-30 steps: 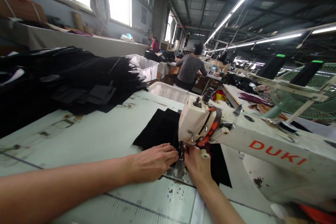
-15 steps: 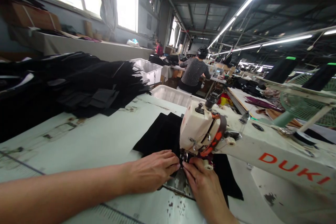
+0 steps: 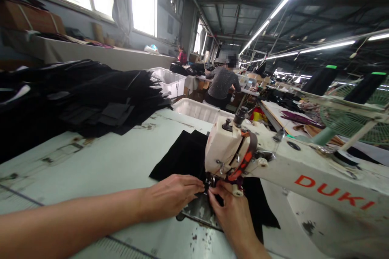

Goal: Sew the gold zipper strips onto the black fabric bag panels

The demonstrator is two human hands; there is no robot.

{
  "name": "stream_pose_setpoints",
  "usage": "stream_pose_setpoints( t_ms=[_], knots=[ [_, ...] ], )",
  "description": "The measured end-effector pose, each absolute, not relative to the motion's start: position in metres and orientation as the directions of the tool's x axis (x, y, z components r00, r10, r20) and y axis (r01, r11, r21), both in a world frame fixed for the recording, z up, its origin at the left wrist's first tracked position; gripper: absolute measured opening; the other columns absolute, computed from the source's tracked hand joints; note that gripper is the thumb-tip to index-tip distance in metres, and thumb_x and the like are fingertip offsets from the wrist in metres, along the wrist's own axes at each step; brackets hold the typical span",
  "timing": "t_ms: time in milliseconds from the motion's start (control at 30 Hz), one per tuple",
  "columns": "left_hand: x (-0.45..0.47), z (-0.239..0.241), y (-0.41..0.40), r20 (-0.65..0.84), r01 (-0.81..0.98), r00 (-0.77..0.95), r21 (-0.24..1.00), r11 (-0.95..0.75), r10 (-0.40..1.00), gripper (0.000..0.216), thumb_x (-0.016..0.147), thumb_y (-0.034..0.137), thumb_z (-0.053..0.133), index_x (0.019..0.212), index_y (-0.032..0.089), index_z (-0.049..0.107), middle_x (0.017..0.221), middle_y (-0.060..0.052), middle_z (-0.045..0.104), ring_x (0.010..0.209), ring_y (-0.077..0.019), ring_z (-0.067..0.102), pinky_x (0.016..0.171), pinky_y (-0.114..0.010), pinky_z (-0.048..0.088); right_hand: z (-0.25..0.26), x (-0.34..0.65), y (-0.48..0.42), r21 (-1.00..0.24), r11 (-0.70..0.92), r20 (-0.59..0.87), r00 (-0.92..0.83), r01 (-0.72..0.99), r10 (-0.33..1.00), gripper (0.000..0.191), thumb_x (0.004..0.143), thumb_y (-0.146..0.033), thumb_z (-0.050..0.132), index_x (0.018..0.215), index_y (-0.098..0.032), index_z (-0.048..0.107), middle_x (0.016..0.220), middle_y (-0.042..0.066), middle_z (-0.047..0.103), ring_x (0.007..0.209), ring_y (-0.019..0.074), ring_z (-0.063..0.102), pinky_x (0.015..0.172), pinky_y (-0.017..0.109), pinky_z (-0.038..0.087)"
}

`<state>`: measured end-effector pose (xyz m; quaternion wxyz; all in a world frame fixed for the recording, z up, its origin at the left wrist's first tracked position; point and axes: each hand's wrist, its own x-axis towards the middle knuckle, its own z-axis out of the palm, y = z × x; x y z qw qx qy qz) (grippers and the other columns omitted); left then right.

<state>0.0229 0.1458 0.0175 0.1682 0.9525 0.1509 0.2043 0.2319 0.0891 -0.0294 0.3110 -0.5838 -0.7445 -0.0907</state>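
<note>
A piece of black fabric [image 3: 179,156] lies under the head of a white sewing machine [image 3: 223,151], spreading out to both sides of it. My left hand [image 3: 173,196] rests at the near left of the presser foot [image 3: 210,180], its fingers together and pressed on the fabric's near edge. Just right of the foot, my right hand [image 3: 229,208] pinches the cloth between thumb and fingers. Both sets of fingertips are close to the needle area. The needle itself and the fabric under the machine head are hidden.
A large heap of black cut pieces [image 3: 91,93] covers the table's far left. White plastic bins [image 3: 194,107] stand beyond the table edge. Black thread cones [image 3: 320,79] and a green fan [image 3: 349,117] are at right. A co-worker [image 3: 223,83] sits ahead, facing away.
The fabric's near edge has slid away from me, toward the foot, baring more of the metal plate. A gap has opened between my right thumb and fingers. The whole view shifted slightly.
</note>
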Motion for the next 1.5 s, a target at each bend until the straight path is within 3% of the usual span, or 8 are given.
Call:
stream_pose_setpoints(
  t_ms=[133,267,500,733,967,1300,1400,1500],
  knots=[
    [0.024,0.014,0.145,0.317,0.136,0.931,0.166,-0.977,0.183,0.036,0.094,0.005,0.042,0.126,0.001,0.058,0.123,-0.018,0.066,0.12,-0.0264,0.058,0.109,-0.033,0.043,-0.032,0.232,0.09,-0.224,0.313,0.585,-0.129,0.923,0.8,0.012,0.085,-0.019,0.06,0.079,-0.023,0.069,0.084,0.002,0.07,0.074,0.0215,0.065,0.066,0.031,0.049],
    [0.025,0.016,0.141,0.29,0.139,0.946,0.053,-0.989,0.148,0.037,0.094,0.005,0.039,0.128,0.001,0.055,0.124,-0.019,0.064,0.12,-0.0279,0.057,0.108,-0.037,0.043,-0.027,0.234,0.087,-0.181,0.356,0.598,-0.185,0.917,0.78,0.023,0.094,-0.023,0.049,0.085,-0.025,0.071,0.085,0.001,0.071,0.071,0.0198,0.065,0.064,0.031,0.05],
    [0.027,0.021,0.138,0.33,0.175,0.925,0.062,-0.983,0.186,0.031,0.095,0.006,0.044,0.123,0.011,0.056,0.119,-0.014,0.066,0.115,-0.024,0.06,0.105,-0.035,0.045,-0.021,0.242,0.081,0.057,0.464,0.557,-0.414,0.884,0.72,0.031,0.1,-0.022,0.038,0.107,-0.022,0.069,0.1,0.004,0.072,0.077,0.0178,0.071,0.062,0.028,0.054],
    [0.027,0.023,0.141,0.325,0.189,0.927,0.03,-0.981,0.189,0.032,0.095,0.006,0.045,0.125,0.009,0.056,0.12,-0.015,0.066,0.116,-0.0237,0.06,0.104,-0.032,0.046,-0.031,0.251,0.086,0.07,0.456,0.487,-0.429,0.887,0.761,0.028,0.097,-0.021,0.047,0.117,-0.025,0.065,0.113,0.004,0.07,0.09,0.0198,0.07,0.073,0.03,0.057],
    [0.028,0.022,0.141,0.265,0.207,0.949,-0.111,-0.972,0.171,0.036,0.095,0.005,0.038,0.126,0.002,0.057,0.125,-0.017,0.063,0.12,-0.0244,0.057,0.108,-0.03,0.043,-0.028,0.253,0.087,0.055,0.456,0.503,-0.419,0.888,0.756,0.027,0.096,-0.021,0.048,0.116,-0.026,0.065,0.112,0.004,0.07,0.089,0.0201,0.069,0.077,0.033,0.055],
    [0.03,0.011,0.147,0.285,0.224,0.934,-0.007,-0.974,0.213,0.041,0.091,0.005,0.05,0.131,0.001,0.053,0.128,-0.02,0.061,0.124,-0.0275,0.055,0.107,-0.034,0.044,-0.015,0.251,0.091,-0.095,0.44,0.597,-0.302,0.893,0.743,0.021,0.095,-0.023,0.05,0.097,-0.027,0.071,0.095,0.002,0.073,0.087,0.0217,0.067,0.082,0.037,0.053],
    [0.031,0.009,0.149,0.335,0.229,0.91,0.089,-0.969,0.246,0.034,0.097,0.015,0.051,0.126,0.001,0.058,0.125,-0.021,0.064,0.123,-0.028,0.057,0.107,-0.036,0.045,-0.009,0.253,0.09,-0.136,0.447,0.611,-0.28,0.884,0.74,0.02,0.096,-0.026,0.051,0.096,-0.026,0.071,0.091,0.002,0.072,0.086,0.0206,0.065,0.08,0.035,0.053],
    [0.028,0.014,0.152,0.342,0.231,0.885,0.266,-0.936,0.316,0.037,0.095,0.03,0.059,0.123,0.006,0.062,0.124,-0.018,0.065,0.12,-0.0271,0.059,0.104,-0.036,0.048,-0.004,0.253,0.089,-0.165,0.459,0.604,-0.278,0.873,0.746,0.02,0.096,-0.025,0.051,0.094,-0.025,0.071,0.089,0.002,0.071,0.086,0.0196,0.065,0.079,0.034,0.052]
  ],
)
